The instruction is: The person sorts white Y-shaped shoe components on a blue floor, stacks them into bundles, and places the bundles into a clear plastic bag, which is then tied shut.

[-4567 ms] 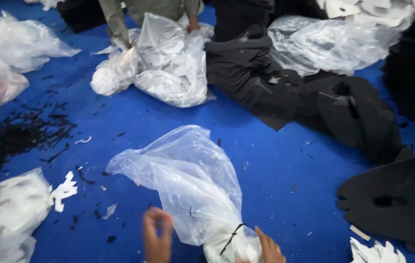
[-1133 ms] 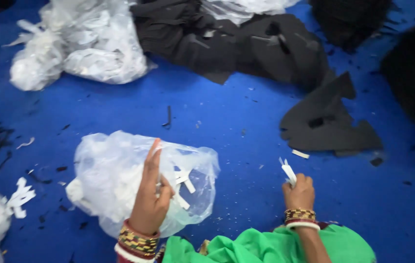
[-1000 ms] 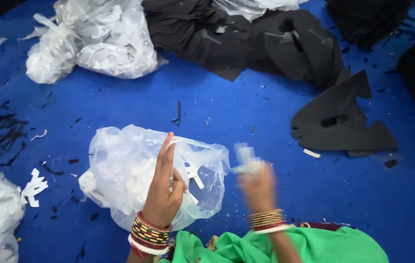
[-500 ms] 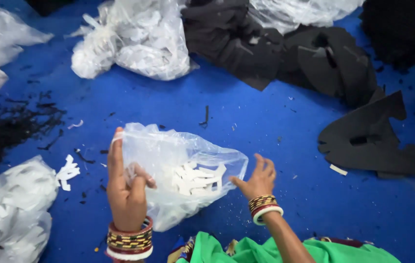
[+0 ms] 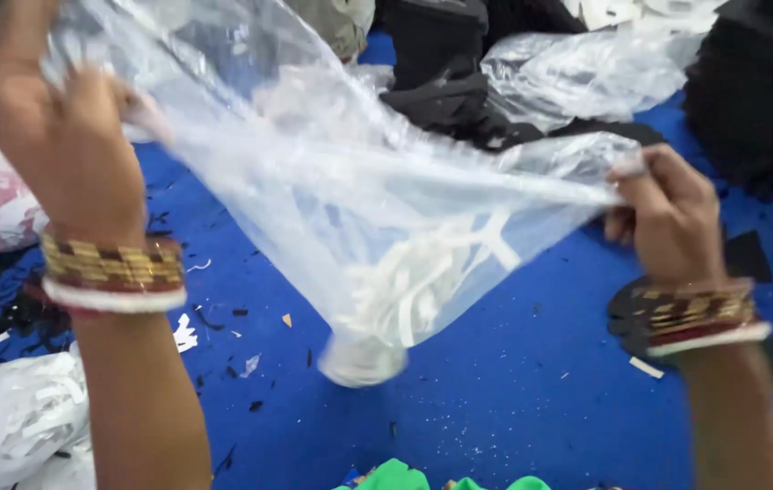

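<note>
A clear plastic bag (image 5: 350, 181) hangs lifted off the blue floor, stretched wide between both hands. My left hand (image 5: 64, 150) grips its rim at the upper left, raised high. My right hand (image 5: 672, 213) pinches the opposite rim at mid-right. Several white cut pieces (image 5: 405, 281) have slid into the bag's lower corner, which sags just above the floor. Both wrists wear stacked bangles.
More filled clear bags lie at the left edge (image 5: 14, 417) and at the back (image 5: 586, 68). Black fabric pieces (image 5: 459, 82) are piled behind, with flat black cut-outs (image 5: 740, 263) on the right. Small scraps (image 5: 187, 331) litter the blue floor (image 5: 495, 399).
The bag lay on the floor with my left hand at its mouth; now both hands hold its rim and have lifted it, and the white pieces have dropped to the bottom.
</note>
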